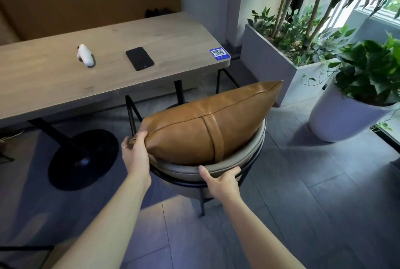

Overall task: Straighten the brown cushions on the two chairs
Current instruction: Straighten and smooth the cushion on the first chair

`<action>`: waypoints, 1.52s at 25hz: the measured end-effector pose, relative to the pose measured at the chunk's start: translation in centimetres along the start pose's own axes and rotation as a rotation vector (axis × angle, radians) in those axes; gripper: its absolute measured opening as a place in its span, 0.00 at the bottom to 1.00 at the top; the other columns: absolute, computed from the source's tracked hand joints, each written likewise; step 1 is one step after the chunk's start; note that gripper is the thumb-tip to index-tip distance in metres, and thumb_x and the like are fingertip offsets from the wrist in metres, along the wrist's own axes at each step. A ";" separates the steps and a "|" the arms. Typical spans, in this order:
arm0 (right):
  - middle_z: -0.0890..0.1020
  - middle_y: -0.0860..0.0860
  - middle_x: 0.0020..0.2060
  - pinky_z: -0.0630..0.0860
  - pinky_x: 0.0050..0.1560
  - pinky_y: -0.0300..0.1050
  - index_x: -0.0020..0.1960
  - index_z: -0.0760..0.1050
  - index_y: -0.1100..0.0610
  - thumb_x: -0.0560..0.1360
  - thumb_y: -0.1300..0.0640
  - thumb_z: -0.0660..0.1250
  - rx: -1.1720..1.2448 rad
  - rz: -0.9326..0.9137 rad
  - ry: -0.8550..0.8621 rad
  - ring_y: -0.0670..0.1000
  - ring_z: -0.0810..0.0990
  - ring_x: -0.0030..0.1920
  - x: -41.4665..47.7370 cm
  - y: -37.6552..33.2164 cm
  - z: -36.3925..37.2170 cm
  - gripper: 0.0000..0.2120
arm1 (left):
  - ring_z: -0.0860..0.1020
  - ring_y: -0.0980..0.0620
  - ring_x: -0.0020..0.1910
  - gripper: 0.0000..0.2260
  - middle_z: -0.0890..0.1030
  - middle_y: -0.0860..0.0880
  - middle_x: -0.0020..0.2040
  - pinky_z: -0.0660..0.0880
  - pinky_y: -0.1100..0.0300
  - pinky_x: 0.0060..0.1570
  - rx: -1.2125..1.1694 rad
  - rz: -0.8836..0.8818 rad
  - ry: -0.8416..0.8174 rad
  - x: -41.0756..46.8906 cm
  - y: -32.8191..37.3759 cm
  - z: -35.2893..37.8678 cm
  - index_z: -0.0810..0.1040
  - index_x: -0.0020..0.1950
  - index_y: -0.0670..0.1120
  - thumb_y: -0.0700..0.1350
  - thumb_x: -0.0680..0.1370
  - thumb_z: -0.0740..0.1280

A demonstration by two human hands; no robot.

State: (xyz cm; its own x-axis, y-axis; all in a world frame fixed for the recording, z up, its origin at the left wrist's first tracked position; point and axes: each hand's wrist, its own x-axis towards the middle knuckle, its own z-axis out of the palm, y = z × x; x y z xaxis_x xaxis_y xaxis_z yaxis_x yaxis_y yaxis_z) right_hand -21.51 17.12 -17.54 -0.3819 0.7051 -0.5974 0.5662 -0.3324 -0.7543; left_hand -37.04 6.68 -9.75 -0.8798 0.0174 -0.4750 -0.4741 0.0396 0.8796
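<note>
A brown leather cushion with a vertical strap stands on edge inside a grey round-backed chair with black metal legs. The cushion leans tilted, its right corner pointing up toward the table. My left hand grips the cushion's lower left corner. My right hand holds the padded rim of the chair back, thumb on top. Only one chair and one cushion are in view.
A wooden table on a black pedestal base stands just beyond the chair, with a black phone, a white controller and a QR card. A grey planter box and a white potted plant stand at the right.
</note>
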 end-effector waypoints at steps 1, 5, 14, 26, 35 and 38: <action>0.63 0.63 0.76 0.68 0.71 0.54 0.79 0.41 0.62 0.69 0.37 0.75 0.016 0.004 -0.019 0.63 0.67 0.74 0.1 0.1 -0.2 0.58 | 0.74 0.43 0.67 0.34 0.71 0.46 0.74 0.71 0.48 0.66 0.080 0.090 0.104 -0.8 0.5 0.4 0.65 0.77 0.55 0.54 0.73 0.72; 0.78 0.55 0.63 0.80 0.58 0.57 0.69 0.56 0.53 0.68 0.34 0.74 -0.071 -0.007 -0.117 0.60 0.81 0.59 0.0 1.6 -3.5 0.42 | 0.56 0.40 0.80 0.38 0.57 0.43 0.83 0.54 0.38 0.77 0.642 0.625 0.313 -4.1 2.5 2.2 0.58 0.80 0.54 0.39 0.74 0.70; 0.71 0.53 0.72 0.76 0.64 0.57 0.76 0.58 0.50 0.71 0.36 0.71 0.012 -0.054 -0.063 0.58 0.75 0.66 7.4 -0.9 -16.5 0.40 | 0.36 0.36 0.80 0.55 0.35 0.42 0.82 0.41 0.33 0.76 1.412 0.846 -0.146 -13.6 -5.7 16.2 0.31 0.78 0.63 0.65 0.69 0.72; 0.76 0.49 0.71 0.83 0.57 0.57 0.79 0.56 0.38 0.58 0.37 0.76 0.054 -0.025 -0.299 0.57 0.79 0.65 14.3 -3.7 -16.3 0.54 | 0.48 0.31 0.80 0.71 0.49 0.37 0.83 0.57 0.29 0.70 1.624 0.943 -0.035 -10.0 -9.7 16.3 0.35 0.81 0.60 0.57 0.55 0.85; 0.72 0.50 0.73 0.71 0.70 0.53 0.82 0.55 0.52 0.70 0.46 0.77 -0.075 -0.093 -0.273 0.57 0.70 0.73 12.1 -5.3 -13.6 0.48 | 0.49 0.32 0.80 0.72 0.49 0.39 0.83 0.58 0.29 0.71 1.697 0.906 0.027 -8.0 -8.4 14.2 0.35 0.81 0.61 0.51 0.53 0.86; 0.75 0.52 0.70 0.73 0.68 0.56 0.81 0.59 0.51 0.63 0.44 0.75 -0.060 -0.072 -0.267 0.58 0.73 0.70 11.4 -5.9 -12.7 0.50 | 0.51 0.32 0.80 0.71 0.52 0.39 0.83 0.60 0.30 0.70 1.710 0.923 0.031 -7.4 -7.9 13.7 0.36 0.81 0.62 0.53 0.54 0.86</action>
State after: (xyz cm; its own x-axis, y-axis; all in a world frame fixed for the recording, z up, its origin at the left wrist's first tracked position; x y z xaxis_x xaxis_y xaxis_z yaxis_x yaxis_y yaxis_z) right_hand -19.95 35.07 -16.44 -0.5973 0.5326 -0.5997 0.5700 -0.2443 -0.7845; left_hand -26.27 19.92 -13.53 -0.8089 0.5846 0.0624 0.5728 0.8076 -0.1405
